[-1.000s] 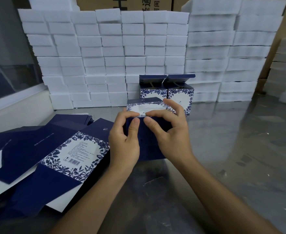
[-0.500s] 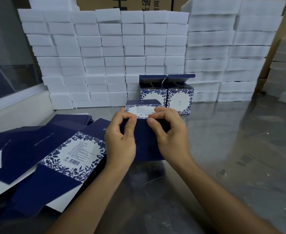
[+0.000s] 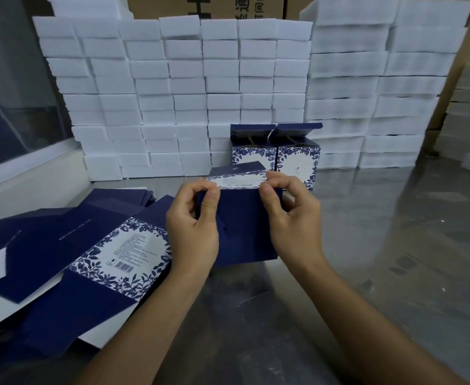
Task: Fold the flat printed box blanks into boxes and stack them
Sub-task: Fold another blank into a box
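You are pinching the half-folded box (image 3: pixel 242 226) at both top corners, left hand (image 3: pixel 193 234) and right hand (image 3: pixel 292 226), probably steadying it to fold its flap.

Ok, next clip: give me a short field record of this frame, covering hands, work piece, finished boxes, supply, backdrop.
left hand: pinches the box's upper left edge
right hand: pinches the upper right edge
box in hand: navy, partly folded, standing on the steel table
finished boxes: two, side by side, lids open
flat blanks: pile at left
backdrop: stacked white foam blocks
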{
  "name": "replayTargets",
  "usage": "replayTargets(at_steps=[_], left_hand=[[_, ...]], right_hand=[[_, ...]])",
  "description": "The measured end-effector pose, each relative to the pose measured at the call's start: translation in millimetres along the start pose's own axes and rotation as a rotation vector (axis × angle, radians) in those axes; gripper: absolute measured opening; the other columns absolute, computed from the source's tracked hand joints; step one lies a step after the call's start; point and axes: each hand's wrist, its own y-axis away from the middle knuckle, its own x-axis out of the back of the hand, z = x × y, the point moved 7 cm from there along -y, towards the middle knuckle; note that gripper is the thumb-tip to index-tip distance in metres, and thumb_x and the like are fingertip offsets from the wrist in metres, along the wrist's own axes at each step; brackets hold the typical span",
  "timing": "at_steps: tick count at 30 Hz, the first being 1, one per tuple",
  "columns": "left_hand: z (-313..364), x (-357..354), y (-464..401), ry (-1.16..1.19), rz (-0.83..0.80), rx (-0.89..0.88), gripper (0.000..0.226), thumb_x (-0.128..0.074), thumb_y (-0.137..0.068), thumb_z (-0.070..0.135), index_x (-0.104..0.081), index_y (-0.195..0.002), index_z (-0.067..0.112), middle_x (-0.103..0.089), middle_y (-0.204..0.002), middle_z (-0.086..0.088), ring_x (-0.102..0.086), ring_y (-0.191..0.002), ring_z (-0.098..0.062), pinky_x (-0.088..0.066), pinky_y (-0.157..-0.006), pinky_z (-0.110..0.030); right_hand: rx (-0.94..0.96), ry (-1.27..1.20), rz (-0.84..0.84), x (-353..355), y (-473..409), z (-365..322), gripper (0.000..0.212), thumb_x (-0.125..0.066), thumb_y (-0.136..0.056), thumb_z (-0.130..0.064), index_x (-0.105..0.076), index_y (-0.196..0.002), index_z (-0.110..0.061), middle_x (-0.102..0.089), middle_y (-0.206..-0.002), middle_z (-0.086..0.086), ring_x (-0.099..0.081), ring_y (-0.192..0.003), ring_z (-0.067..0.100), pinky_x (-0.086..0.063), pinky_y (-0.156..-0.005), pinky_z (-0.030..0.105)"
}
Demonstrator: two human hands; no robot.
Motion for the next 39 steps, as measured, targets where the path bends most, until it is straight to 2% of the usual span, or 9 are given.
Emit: replayTargets(at_steps=[4, 7, 9, 13, 19, 25, 29, 32, 39], left_hand=[[-14, 0, 3, 0.172, 0.019, 0.192, 0.033, -0.077, -0.072, 0.039, -0.059, -0.097, 0.028, -0.075, -0.099, 0.004, -0.071, -0.096, -0.008, -0.057, -0.079, -0.026], [-16, -4, 5, 0.160, -0.012, 0.215, 0.032, -0.080, -0.076, 0.027, -0.063, -0.103, 0.026, -0.073, -0.107, 0.002, -0.070, -0.101, -0.012, -0.057, -0.088, -0.037], [-16, -4, 4, 0.160, -0.025, 0.208, 0.032, -0.077, -0.082, 0.014, -0.063, -0.108, 0.024, -0.072, -0.110, 0.003, -0.069, -0.103, -0.010, -0.058, -0.088, -0.035], [-19, -2, 1, 0.158, -0.069, 0.217, 0.054, -0.070, -0.085, -0.001, -0.058, -0.133, 0.021, -0.070, -0.117, 0.010, -0.067, -0.104, -0.005, -0.057, -0.078, -0.020], [-22, -2, 1, 0.050, -0.098, 0.187, 0.077, -0.072, -0.083, -0.001, -0.042, -0.148, 0.027, -0.066, -0.124, 0.010, -0.067, -0.102, -0.002, -0.057, -0.077, -0.020], [-21, 1, 4, -0.045, -0.055, 0.098, 0.076, -0.080, -0.077, 0.001, -0.043, -0.132, 0.039, -0.057, -0.121, 0.024, -0.058, -0.107, 0.012, -0.051, -0.078, -0.009], [-13, 6, 5, -0.170, 0.029, 0.002, 0.072, -0.087, -0.070, 0.009, -0.048, -0.129, 0.025, -0.051, -0.109, 0.033, -0.051, -0.097, 0.025, -0.043, -0.072, 0.001], [-6, 8, 5, -0.218, 0.048, -0.064, 0.071, -0.088, -0.069, 0.011, -0.049, -0.127, 0.021, -0.047, -0.105, 0.035, -0.048, -0.094, 0.029, -0.039, -0.070, 0.004], [3, 5, 7, -0.210, 0.018, -0.127, 0.071, -0.084, -0.073, 0.004, -0.048, -0.131, 0.025, -0.057, -0.119, 0.014, -0.054, -0.101, 0.017, -0.045, -0.074, -0.003]], right_hand=[[-0.042, -0.120, 0.169, 14, -3, 0, 0.011, -0.072, -0.092, -0.014, -0.063, -0.099, -0.017, -0.067, -0.108, 0.005, -0.067, -0.096, 0.001, -0.052, -0.078, 0.017], [-0.148, -0.229, 0.246, 21, -5, 8, 0.011, -0.074, -0.090, -0.018, -0.067, -0.098, -0.014, -0.072, -0.098, 0.001, -0.067, -0.081, -0.006, -0.050, -0.070, 0.010], [-0.187, -0.262, 0.179, 18, -5, 11, 0.011, -0.072, -0.092, -0.014, -0.070, -0.102, -0.011, -0.075, -0.095, -0.003, -0.070, -0.080, -0.001, -0.054, -0.070, 0.014], [-0.138, -0.246, -0.015, 5, -4, 7, 0.036, -0.067, -0.093, 0.001, -0.062, -0.126, -0.013, -0.071, -0.117, -0.006, -0.070, -0.102, 0.003, -0.057, -0.087, 0.021], [-0.080, -0.177, -0.209, -8, 0, 8, 0.071, -0.066, -0.086, 0.016, -0.046, -0.138, -0.028, -0.059, -0.133, -0.013, -0.060, -0.121, 0.003, -0.054, -0.087, 0.019], [0.002, -0.108, -0.154, -7, 1, 6, 0.076, -0.066, -0.081, 0.018, -0.046, -0.134, -0.032, -0.056, -0.131, -0.023, -0.057, -0.123, 0.006, -0.053, -0.085, 0.015], [0.049, -0.024, -0.120, -7, 2, 4, 0.075, -0.071, -0.080, 0.013, -0.044, -0.126, -0.039, -0.055, -0.127, -0.004, -0.056, -0.120, 0.013, -0.051, -0.086, 0.015], [0.067, 0.012, -0.104, -6, 2, 3, 0.073, -0.074, -0.079, 0.010, -0.043, -0.121, -0.040, -0.058, -0.114, -0.006, -0.057, -0.111, 0.005, -0.047, -0.086, 0.009], [0.071, 0.053, -0.097, -4, 4, 8, 0.082, -0.077, -0.080, 0.004, -0.040, -0.141, -0.036, -0.050, -0.130, 0.000, -0.054, -0.113, 0.003, -0.051, -0.084, 0.013]])
